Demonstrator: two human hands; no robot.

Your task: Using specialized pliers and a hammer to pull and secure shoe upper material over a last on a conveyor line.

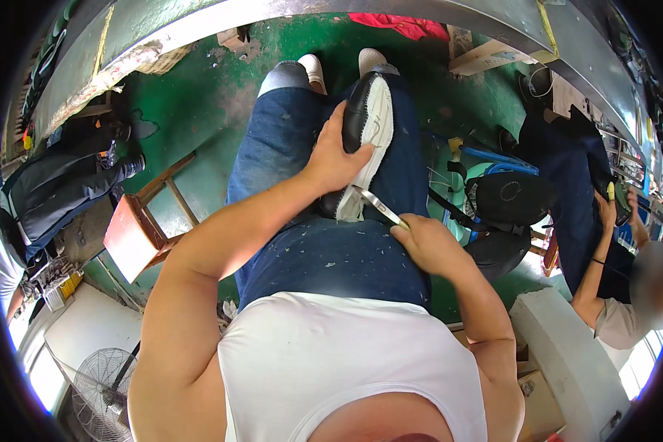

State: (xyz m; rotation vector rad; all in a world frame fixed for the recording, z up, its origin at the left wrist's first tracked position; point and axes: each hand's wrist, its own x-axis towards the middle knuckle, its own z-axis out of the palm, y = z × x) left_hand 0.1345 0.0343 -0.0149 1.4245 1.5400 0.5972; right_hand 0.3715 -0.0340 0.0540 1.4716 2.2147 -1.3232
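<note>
A black shoe [355,118] lies sole-up along my thighs, toe pointing away from me. Its pale, whitish underside [378,121] faces up, with stitching along the rim and a loose curl of thread or cord on it. My left hand [337,160] is closed around the shoe's left side near the middle, thumb across the underside. In my right hand [433,244] is a hand tool [379,204] with a flat, curved metal shank and a light handle. The tool's tip meets the shoe's edge near the heel; whether it cuts or presses there I cannot tell.
A metal-edged bench [493,33] curves across the far side. A wooden stool [136,234] stands left, a wire fan [103,390] behind it. Right are a black padded seat [512,202] and a co-worker [619,295] handling a dark shoe. Another person [66,184] sits far left.
</note>
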